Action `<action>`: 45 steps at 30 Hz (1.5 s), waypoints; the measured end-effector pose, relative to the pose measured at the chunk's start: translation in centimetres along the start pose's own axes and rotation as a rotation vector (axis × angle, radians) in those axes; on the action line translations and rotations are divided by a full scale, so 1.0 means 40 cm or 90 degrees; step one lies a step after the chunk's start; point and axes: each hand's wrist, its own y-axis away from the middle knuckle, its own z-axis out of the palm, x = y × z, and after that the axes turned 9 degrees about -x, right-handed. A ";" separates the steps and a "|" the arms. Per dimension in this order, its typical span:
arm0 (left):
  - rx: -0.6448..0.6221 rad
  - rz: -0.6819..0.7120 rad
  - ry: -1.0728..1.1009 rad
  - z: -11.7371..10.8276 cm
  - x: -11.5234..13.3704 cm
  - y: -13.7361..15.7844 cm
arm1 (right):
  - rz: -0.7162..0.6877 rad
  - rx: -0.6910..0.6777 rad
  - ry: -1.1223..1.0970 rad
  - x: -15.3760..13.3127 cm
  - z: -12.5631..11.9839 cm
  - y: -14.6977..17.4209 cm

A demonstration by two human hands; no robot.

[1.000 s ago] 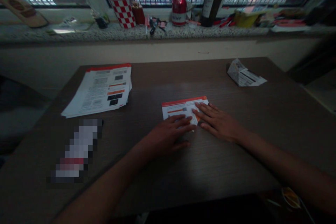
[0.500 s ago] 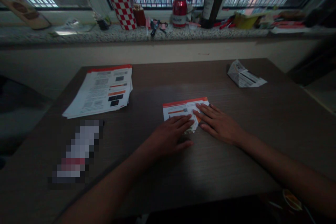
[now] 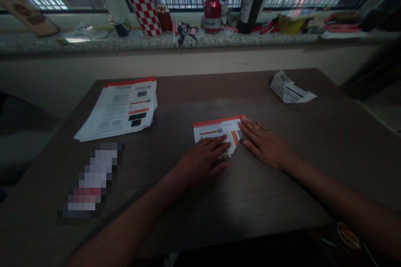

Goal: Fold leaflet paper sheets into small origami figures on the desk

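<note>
A small folded sheet of printed paper (image 3: 216,125), white with an orange-red top edge, lies on the dark wooden table in front of me. My left hand (image 3: 205,158) rests flat over its lower left part, fingers stretched to the right, and hides that portion. On the right edge of the paper lies my right hand (image 3: 263,142), palm down with fingers extended toward the upper left. Between the two hands a folded flap with an orange strip shows. Neither hand grips anything.
A stack of printed sheets (image 3: 125,108) lies at the table's left. Nearer is a blurred-out oblong object (image 3: 94,179). A folded paper shape (image 3: 291,89) stands at the far right. Along the granite windowsill (image 3: 115,44) are a red can (image 3: 212,16), a dark bottle (image 3: 252,6) and clutter.
My right hand has slid a little to the right across the paper, uncovering more of the folded flap. My left hand stays in place on the paper.
</note>
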 end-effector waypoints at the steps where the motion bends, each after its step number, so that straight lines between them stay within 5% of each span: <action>1: -0.005 0.003 -0.005 -0.001 0.001 0.001 | 0.008 0.002 0.004 0.002 0.001 0.001; 16: -0.013 0.022 -0.001 -0.003 -0.003 0.003 | 0.043 0.032 -0.008 0.005 0.014 0.004; 28: -0.025 0.036 -0.004 -0.011 -0.003 0.008 | -0.100 0.015 -0.032 -0.016 -0.018 0.006; 30: 0.016 -0.012 -0.006 -0.025 -0.007 0.012 | -0.098 0.025 -0.030 -0.015 -0.019 0.006; 36: 0.173 -0.347 0.048 -0.063 -0.050 0.031 | -0.130 0.035 -0.030 -0.023 -0.023 0.005; 45: 0.178 -0.308 0.356 -0.068 -0.086 0.040 | -0.149 0.013 0.000 -0.031 -0.025 0.005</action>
